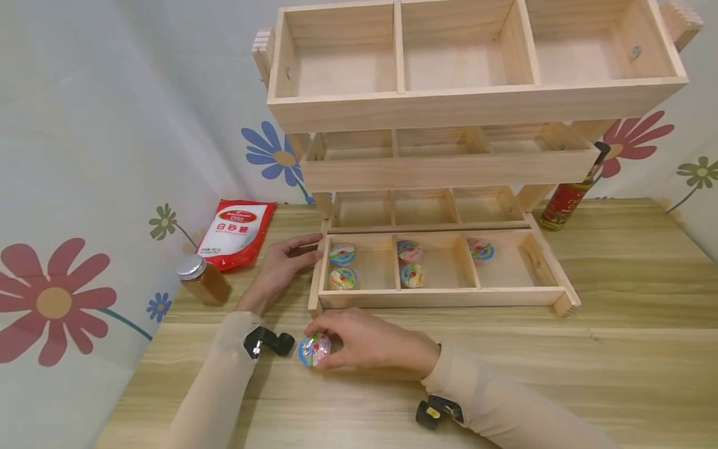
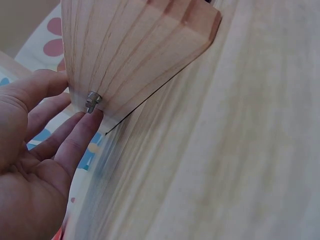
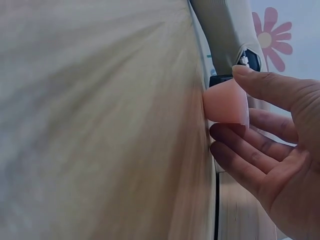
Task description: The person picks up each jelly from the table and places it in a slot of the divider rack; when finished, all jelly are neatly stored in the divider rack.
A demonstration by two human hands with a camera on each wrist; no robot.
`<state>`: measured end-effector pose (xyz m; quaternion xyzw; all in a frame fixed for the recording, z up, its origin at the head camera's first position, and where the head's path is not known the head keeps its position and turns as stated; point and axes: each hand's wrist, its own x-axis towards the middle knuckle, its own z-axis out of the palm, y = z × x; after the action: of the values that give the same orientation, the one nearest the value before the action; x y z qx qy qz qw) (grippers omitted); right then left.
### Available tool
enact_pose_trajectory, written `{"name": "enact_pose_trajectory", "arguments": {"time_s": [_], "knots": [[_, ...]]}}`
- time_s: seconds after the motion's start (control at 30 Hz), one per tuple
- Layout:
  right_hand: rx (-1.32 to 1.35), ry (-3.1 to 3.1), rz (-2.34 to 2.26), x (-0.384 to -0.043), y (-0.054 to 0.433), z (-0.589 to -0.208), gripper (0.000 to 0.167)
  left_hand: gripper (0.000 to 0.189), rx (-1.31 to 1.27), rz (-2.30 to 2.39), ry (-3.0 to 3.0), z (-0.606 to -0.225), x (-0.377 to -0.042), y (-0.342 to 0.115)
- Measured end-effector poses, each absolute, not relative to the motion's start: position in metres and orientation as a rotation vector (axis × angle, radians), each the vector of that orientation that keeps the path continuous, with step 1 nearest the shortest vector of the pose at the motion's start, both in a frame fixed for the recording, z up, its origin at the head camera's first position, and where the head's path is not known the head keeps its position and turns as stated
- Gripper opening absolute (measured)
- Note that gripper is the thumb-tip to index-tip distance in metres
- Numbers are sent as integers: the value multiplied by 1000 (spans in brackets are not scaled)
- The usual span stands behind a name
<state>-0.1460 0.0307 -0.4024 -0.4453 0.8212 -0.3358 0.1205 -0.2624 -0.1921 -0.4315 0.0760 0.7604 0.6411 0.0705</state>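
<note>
- right hand [image 1: 370, 340] grip pinches a jelly cup [image 1: 314, 349] on the worktop [image 1: 561, 374], just near of the rack's bottom tray [image 1: 443, 297]; fingertip hold on a slick cup, so it could squirt out on the lift
- front lip of the tray sits right behind the cup; a low carry would clip it
- left hand [image 1: 283, 262] grip relaxed, fingers straight against the rack's left side [image 2: 130, 55], holding nothing; a push there could shift the rack
- left and middle bays each hold two cups [image 1: 343, 267]; dropping onto them would tip one
</note>
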Motion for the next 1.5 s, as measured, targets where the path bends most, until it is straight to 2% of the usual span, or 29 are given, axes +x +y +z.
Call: {"name": "enact_pose_trajectory", "arguments": {"time_s": [0.73,1.5], "knots": [[-1289,2431,-1007,-147,35,-403,42,47,229,1911,2316,-430,-262,-193],[-1185,2542,-1149,-152,102,-375,44,48,243,1850,2371,-430,-261,-193]]}}
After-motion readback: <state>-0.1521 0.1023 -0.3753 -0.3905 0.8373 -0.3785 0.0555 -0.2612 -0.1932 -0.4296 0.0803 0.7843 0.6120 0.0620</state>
